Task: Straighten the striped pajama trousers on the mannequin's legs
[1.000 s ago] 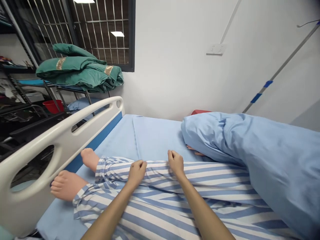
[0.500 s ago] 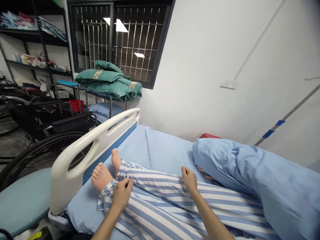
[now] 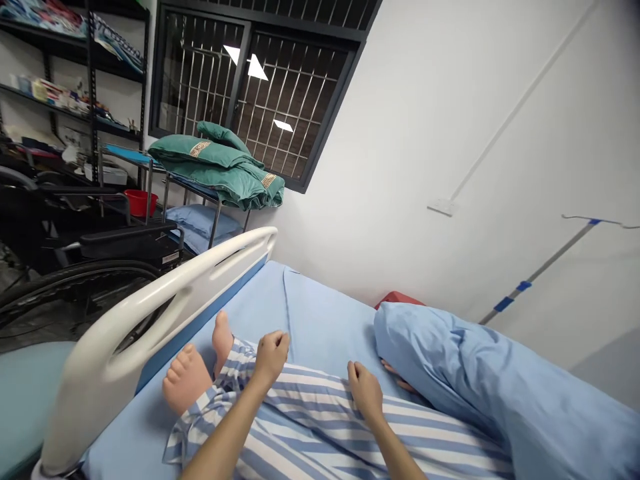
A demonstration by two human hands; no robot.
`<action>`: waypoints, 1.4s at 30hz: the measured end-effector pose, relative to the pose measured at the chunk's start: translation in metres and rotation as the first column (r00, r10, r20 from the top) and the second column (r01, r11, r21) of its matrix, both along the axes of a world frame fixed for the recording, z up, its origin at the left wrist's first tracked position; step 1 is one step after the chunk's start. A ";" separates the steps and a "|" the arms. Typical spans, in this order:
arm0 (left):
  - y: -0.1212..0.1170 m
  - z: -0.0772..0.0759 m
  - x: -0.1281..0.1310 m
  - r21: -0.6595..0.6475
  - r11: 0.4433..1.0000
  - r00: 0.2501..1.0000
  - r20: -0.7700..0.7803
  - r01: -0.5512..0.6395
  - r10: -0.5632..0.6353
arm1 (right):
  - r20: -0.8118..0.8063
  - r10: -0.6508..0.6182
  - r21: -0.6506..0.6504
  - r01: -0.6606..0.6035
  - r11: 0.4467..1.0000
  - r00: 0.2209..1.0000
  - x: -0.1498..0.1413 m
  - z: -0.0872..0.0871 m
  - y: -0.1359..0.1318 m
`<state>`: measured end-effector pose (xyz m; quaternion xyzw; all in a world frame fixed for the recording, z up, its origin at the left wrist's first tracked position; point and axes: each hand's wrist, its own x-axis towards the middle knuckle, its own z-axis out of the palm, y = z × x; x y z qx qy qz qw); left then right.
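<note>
My left hand (image 3: 271, 355) is closed in a loose fist above the far shin of a pair of blue-and-white striped trousers (image 3: 320, 397). No cloth is seen drawn up into it. Over the same far leg, nearer the knee, my right hand (image 3: 365, 392) is likewise curled shut, with nothing visible in it. The trousers are on a figure lying on the bed, with smooth, doll-like bare feet (image 3: 187, 379) at the footboard end. A folded light-blue quilt (image 3: 450, 353) covers the upper body, and some fingers (image 3: 400, 379) show beneath its edge.
A white footboard (image 3: 165, 283) closes the bed's left end. Beyond it stand a black wheelchair (image 3: 115, 250) and a rack with green cushions (image 3: 225, 163). A light-blue sheet (image 3: 320, 313) covers the mattress. Behind the quilt are a red object (image 3: 400, 298) and a metal pole (image 3: 540, 270).
My left hand has moved from the near ankle across to the far shin, still closed. My right hand stays over the far leg. The camera view has tilted and shifted.
</note>
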<state>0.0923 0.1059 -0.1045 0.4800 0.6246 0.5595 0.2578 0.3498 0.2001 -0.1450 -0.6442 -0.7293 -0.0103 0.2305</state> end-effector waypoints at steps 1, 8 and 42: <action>0.007 -0.008 -0.001 -0.022 1.000 0.999 -0.044 -0.009 0.008 | -0.001 0.011 0.001 -0.011 1.000 1.000 0.002 -0.001 0.002; 0.013 -0.052 -0.010 -0.128 0.985 0.903 -0.426 -0.112 0.048 | -0.193 0.159 -0.052 -0.172 0.984 0.968 -0.045 0.013 0.009; 0.058 -0.033 0.060 -0.055 0.990 0.979 -0.163 -0.132 0.121 | -0.734 0.292 0.031 -0.400 0.916 0.613 -0.115 0.020 -0.019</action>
